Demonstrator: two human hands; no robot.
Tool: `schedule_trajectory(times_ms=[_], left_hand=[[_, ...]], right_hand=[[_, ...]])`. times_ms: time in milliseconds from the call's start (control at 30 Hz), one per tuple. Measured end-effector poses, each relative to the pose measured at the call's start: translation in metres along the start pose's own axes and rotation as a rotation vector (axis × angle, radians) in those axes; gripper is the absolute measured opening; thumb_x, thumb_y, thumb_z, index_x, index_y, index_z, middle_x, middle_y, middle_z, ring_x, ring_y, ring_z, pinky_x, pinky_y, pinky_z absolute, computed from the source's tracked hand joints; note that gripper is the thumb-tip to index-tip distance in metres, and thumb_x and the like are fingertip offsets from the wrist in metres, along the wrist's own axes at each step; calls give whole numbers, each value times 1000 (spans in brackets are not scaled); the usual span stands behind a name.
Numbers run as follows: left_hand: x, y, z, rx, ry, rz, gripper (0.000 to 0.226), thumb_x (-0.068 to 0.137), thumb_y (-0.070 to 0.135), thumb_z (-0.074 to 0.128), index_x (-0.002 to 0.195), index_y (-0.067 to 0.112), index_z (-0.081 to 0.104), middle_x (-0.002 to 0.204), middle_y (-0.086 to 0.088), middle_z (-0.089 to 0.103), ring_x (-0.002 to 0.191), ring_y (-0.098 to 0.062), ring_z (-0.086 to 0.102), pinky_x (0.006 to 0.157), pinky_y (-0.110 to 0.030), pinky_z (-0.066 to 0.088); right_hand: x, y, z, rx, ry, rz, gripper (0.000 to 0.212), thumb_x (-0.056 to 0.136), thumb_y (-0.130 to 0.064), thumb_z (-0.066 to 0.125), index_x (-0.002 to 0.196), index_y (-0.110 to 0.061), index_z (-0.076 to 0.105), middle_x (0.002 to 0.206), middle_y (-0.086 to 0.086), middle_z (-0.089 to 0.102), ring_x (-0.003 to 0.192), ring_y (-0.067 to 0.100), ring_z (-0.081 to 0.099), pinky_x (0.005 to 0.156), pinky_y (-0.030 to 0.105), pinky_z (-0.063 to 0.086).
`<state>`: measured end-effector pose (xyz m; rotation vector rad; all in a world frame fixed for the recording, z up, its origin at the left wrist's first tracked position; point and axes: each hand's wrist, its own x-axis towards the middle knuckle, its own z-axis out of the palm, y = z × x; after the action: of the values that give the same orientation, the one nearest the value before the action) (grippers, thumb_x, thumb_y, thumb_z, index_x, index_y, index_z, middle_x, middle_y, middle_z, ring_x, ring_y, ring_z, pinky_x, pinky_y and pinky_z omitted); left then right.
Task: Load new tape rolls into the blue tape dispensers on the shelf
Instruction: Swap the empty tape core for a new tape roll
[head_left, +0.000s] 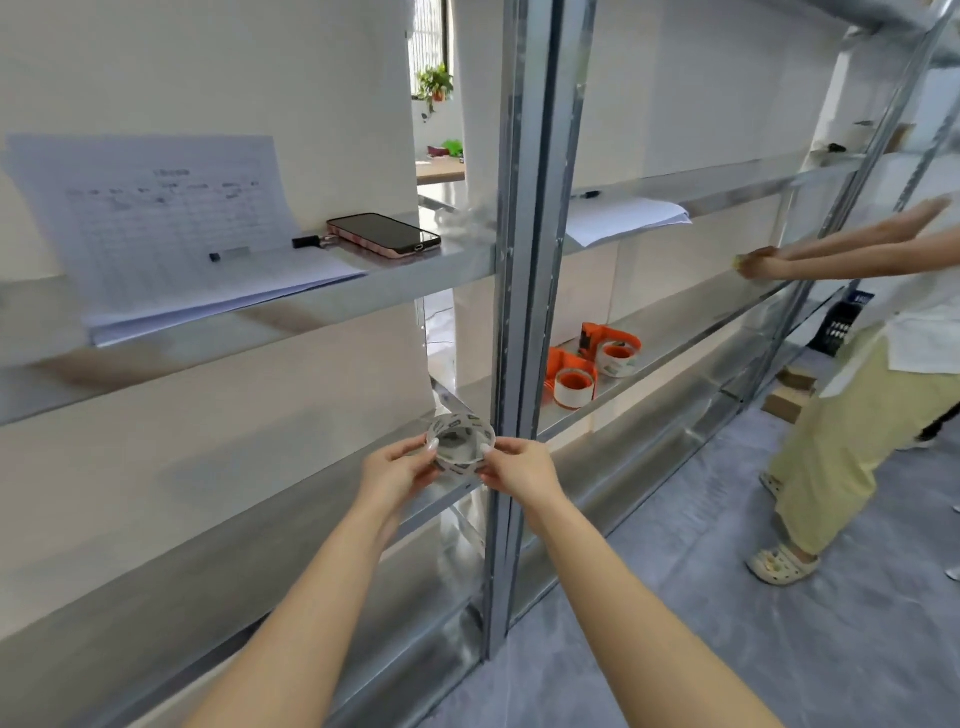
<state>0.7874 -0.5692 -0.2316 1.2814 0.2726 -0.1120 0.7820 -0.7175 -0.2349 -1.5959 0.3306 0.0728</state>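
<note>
Two hands are holding one roll off the shelf's front edge.

The left hand (397, 470) and right hand (519, 467) are each pinching the roll (460, 441), fingers curled round its rim. It is a thin, pale ring with printed marks, hanging just off the lower shelf's (670, 364) front edge, beside the metal post (524, 260). Two orange plastic dispensers (570, 375), each carrying a white roll, are sitting near that front edge, right of the post. One glossy phone (383, 235) and two stacks of papers (171, 234) are lying on the upper shelf (363, 296).
</note>
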Motion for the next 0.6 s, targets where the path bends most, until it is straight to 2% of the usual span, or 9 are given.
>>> schedule_trajectory(times_ms=[100, 167, 300, 367, 433, 500, 600], left_hand=[[31, 0, -5, -41, 42, -15, 26, 85, -3, 61, 112, -3, 62, 71, -3, 71, 72, -17, 63, 61, -15, 56], [52, 2, -9, -36, 63, -7, 28, 85, -2, 61, 113, -5, 62, 80, -8, 69, 75, -18, 62, 61, -15, 56], [85, 6, -18, -37, 129, -6, 30, 84, -2, 62, 114, -4, 63, 85, -9, 67, 77, -18, 63, 64, -15, 57], [95, 4, -22, -47, 197, -16, 31, 83, -6, 62, 114, -4, 63, 86, -12, 67, 75, -18, 63, 64, -16, 57], [100, 2, -26, -66, 266, -22, 33, 82, -10, 61, 115, -7, 61, 93, -17, 66, 75, -20, 63, 63, -17, 57], [104, -2, -30, -75, 350, -16, 33, 83, -12, 58, 117, -9, 59, 100, -20, 63, 78, -23, 63, 60, -16, 57], [104, -12, -33, -66, 458, -12, 31, 86, -12, 54, 118, -10, 58, 102, -19, 61, 76, -22, 60, 55, -14, 55]], right_hand=[[29, -4, 11, -20, -31, 3, 21, 92, -10, 58, 108, -3, 68, 87, 10, 70, 70, 11, 65, 64, 16, 55], [48, -7, 20, -26, -61, 9, 20, 92, -9, 58, 109, -3, 67, 91, 10, 70, 72, 13, 65, 65, 16, 57], [83, -9, 39, -80, -76, 2, 25, 90, -11, 61, 113, -4, 63, 101, 12, 71, 88, 22, 69, 84, 33, 58], [96, -9, 49, -114, -81, 3, 30, 88, -12, 62, 117, -5, 56, 107, 14, 67, 91, 25, 68, 86, 38, 57], [103, -8, 56, -142, -119, 0, 29, 89, -10, 61, 116, -6, 53, 105, 13, 64, 86, 24, 67, 82, 36, 58], [113, -5, 64, -191, -191, 1, 23, 89, -8, 59, 112, -6, 56, 100, 11, 67, 85, 23, 68, 85, 37, 57], [126, 4, 73, -336, -316, -22, 32, 89, -12, 54, 119, -7, 60, 105, 10, 71, 95, 22, 67, 89, 38, 54]])
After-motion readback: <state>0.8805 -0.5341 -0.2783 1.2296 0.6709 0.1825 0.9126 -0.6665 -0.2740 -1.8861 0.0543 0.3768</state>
